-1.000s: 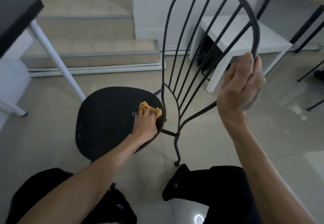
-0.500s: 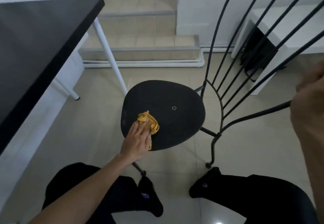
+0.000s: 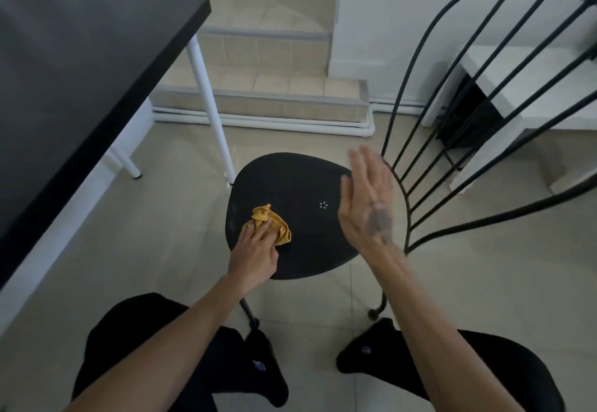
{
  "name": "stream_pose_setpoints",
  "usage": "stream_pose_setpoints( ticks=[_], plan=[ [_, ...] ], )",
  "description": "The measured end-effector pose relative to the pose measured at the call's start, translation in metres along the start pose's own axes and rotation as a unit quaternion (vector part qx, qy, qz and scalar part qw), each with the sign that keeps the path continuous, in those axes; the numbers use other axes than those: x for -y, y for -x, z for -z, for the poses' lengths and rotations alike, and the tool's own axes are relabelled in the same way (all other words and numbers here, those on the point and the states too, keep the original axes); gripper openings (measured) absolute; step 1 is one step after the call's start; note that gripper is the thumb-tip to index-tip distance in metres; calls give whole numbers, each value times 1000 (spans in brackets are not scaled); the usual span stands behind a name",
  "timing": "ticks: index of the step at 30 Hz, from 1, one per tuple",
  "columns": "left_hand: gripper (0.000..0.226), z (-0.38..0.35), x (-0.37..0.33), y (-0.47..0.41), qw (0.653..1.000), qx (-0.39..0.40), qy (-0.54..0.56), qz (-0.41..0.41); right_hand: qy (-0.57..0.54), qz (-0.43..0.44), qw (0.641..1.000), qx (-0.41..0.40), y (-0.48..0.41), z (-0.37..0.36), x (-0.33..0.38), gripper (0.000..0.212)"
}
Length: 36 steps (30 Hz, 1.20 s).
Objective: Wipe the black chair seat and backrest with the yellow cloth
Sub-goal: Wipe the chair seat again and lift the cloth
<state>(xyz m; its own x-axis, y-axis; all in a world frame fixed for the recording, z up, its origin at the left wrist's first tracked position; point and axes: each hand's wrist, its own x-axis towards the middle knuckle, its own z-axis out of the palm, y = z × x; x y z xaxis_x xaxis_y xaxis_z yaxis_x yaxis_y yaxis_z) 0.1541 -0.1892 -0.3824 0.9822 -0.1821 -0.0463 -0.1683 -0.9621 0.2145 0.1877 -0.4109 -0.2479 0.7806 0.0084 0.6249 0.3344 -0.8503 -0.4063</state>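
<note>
A black tabletop [image 3: 80,82] on white legs [image 3: 210,101] fills the view from 8 to 11 o'clock above a pale tiled floor [image 3: 155,234]. At 2 o'clock rises the black chair's backrest [image 3: 416,66], a curved metal hoop with thin spokes fanning up from the rear of the seat. Tiled steps [image 3: 258,88] sit at 12 o'clock, and a low white table [image 3: 533,88] shows through the spokes at 3 o'clock. The rounded black chair seat [image 3: 297,185] lies at the centre of the view. The person's dark-clad knees and feet [image 3: 265,366] frame it from 5 to 7 o'clock.

The right hand [image 3: 368,205] hangs in the air over the seat's 3 o'clock edge, just in front of the spokes; it is blurred, released, fingers straight, holding nothing. The left hand [image 3: 255,251] reaches over the seat's 7 o'clock rim, its extended fingers pressing down on the yellow cloth [image 3: 269,221]. The cloth lies crumpled on the seat at about its 8 o'clock. A small ring of pale dots [image 3: 323,205] marks the seat near 3 o'clock.
</note>
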Motion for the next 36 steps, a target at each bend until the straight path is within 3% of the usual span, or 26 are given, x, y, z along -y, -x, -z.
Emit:
stream_pose_setpoints(
  ticks=[2,4,7,10,12,19,23,27,31,33,36],
  plan=[
    [38,0,-4,-6,1000,-18,17,8,13,-55,974,218,21,-52,-8,48],
    [34,-3,-8,-12,998,-46,48,13,56,-88,929,355,20,-84,-33,51],
    [45,-11,-16,-18,998,-50,43,-20,91,-86,887,445,36,-115,-50,56],
    [54,-16,-1,-12,996,-17,1,-92,115,-71,898,419,52,-127,-60,59],
    [55,-14,28,-10,996,2,-18,-91,118,-70,903,407,57,-131,-63,58],
    [54,10,72,-89,992,6,24,126,124,-61,917,374,65,-141,-66,57],
    [59,-3,73,-71,997,14,-56,43,113,-55,920,372,71,-142,-66,58],
    [57,-5,65,-43,995,54,-60,-63,103,-86,938,319,71,-140,-65,65],
    [75,1,70,-103,998,20,-22,50,123,-117,942,290,75,-145,-62,63],
    [67,0,53,-136,995,8,-26,96,119,-106,946,281,72,-146,-68,61],
    [56,-5,30,-170,995,-1,-32,94,113,-72,954,269,67,-138,-85,56]
  ],
)
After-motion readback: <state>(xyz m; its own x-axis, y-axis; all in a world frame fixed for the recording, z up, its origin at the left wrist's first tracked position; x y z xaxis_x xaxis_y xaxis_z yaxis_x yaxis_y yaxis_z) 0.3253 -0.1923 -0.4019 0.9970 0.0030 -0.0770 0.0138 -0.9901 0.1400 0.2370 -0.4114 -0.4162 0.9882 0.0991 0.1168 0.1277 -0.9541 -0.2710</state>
